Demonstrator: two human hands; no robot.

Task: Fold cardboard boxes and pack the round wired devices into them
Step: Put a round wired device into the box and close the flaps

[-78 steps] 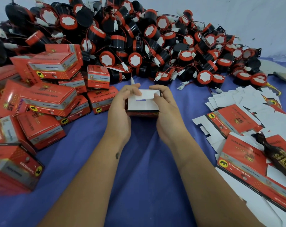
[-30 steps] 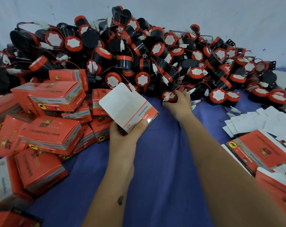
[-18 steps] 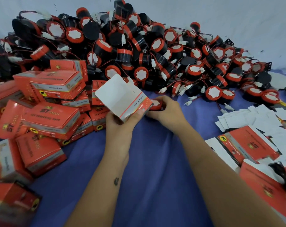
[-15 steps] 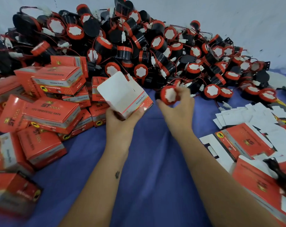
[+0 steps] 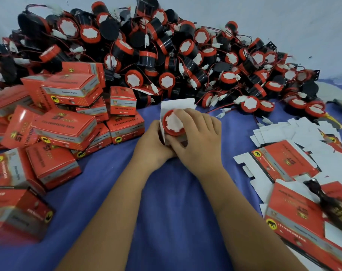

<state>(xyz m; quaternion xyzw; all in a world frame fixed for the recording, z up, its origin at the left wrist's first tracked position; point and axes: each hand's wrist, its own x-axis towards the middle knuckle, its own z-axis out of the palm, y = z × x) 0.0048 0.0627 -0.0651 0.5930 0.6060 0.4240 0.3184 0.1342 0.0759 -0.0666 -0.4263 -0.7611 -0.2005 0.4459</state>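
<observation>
**Device going into box**

Since half a second ago the right hand (image 5: 197,137) has carried the device (image 5: 173,123) from mid-air into the box (image 5: 177,106) mouth. Left hand (image 5: 152,142) grips the box low on the blue cloth (image 5: 166,202); right hand curls round the device, white face up, flap open behind. Step: insertion. Next, likely: seat it fully, tuck in any trailing wire, close flap.

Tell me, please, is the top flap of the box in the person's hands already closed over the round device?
No, the white flap stands open behind the round device, whose red-rimmed face shows at the box's mouth.
</observation>
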